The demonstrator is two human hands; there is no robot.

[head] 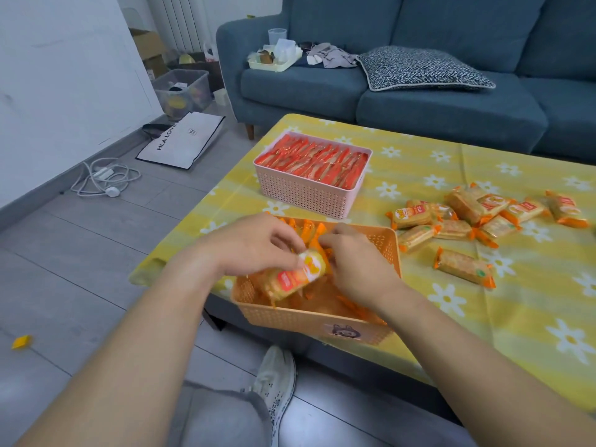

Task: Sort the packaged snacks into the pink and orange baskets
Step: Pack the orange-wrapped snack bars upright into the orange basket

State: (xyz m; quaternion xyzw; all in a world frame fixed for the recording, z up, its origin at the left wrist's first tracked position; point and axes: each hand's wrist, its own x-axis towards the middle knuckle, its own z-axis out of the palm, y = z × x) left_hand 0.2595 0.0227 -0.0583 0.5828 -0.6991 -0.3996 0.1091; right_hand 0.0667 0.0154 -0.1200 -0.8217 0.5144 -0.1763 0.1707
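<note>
An orange basket (392, 250) sits at the table's near left corner with several orange-wrapped cracker packs inside. Over it, my left hand (254, 245) holds one orange cracker pack (295, 277) tilted into the basket. My right hand (354, 259) reaches into the basket beside that pack, fingers curled at its end; whether they grip it is hidden. Behind stands a pink basket (309, 195) filled with rows of red-wrapped snacks (319, 162). Several loose orange cracker packs (477, 217) lie scattered on the table to the right.
The table wears a yellow daisy-print cloth (451, 304). A blue sofa (419, 101) with a patterned cushion (422, 69) stands behind it. On the floor to the left lie a white bag (180, 140) and a coiled cable (103, 179). My shoe (277, 379) is below the table edge.
</note>
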